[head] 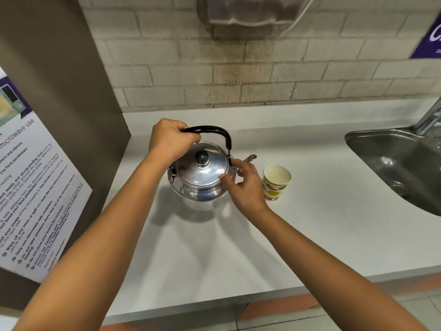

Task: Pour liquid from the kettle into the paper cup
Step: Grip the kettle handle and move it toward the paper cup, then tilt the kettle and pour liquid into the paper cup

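A shiny metal kettle [200,177] with a black knob on its lid stands on the white counter [238,247], its spout pointing right. My left hand [170,138] is closed around the left end of its black arched handle. My right hand [243,187] rests against the kettle's right side, thumb on the lid's edge, fingers spread by the spout's base. A paper cup [275,182] with a fruit print stands upright just right of that hand, close to the spout; I see no liquid in it.
A steel sink [396,163] with a tap [429,118] is set into the counter at the right. A brown panel with a microwave notice [31,187] stands at the left. A brick wall runs behind, with a dispenser [250,10] mounted above.
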A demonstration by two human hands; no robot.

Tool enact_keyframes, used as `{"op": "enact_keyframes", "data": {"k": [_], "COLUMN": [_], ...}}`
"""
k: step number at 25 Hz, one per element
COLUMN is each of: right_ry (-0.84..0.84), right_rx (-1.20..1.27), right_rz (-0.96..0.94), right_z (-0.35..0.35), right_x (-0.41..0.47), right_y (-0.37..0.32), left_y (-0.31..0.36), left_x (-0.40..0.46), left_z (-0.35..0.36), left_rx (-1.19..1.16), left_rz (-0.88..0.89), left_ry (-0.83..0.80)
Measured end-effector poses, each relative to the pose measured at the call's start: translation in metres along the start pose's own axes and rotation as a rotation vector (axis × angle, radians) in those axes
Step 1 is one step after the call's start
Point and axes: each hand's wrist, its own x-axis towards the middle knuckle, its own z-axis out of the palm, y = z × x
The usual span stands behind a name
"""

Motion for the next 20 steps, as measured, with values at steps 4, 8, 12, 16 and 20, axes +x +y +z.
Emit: {"op": "enact_keyframes", "data": {"k": [4,8,12,16,20], "right_ry": [-0.045,-0.105,-0.116,-0.184,-0.188], "right_rx": [0.033,0.088,0.228,0.371,0.452], "right_rz": [0.001,-0.012,0.001,0.094,0.128], "right_z": [-0.001,-0.005,-0.017,-0.022,-0.024], "right_x": [-0.007,-0.007,-0.001,0.005,0.002], "right_y": [0.015,0.027,0.040,0.049,0.052], "left_y": [0.006,0.018,0.033,0.045,0.054], "left_x": [-0.002,-0.001,-0.003,-0.008,-0.015], "left_z": [0.008,0.019,0.035,0.049,0.059], "left_rx": [0.003,0.017,0.099,0.191,0.306], "left_rz": [-0.021,-0.025,-0.019,0.019,0.043], "left_ry": [0.029,0.045,0.043,0.025,0.024]}}
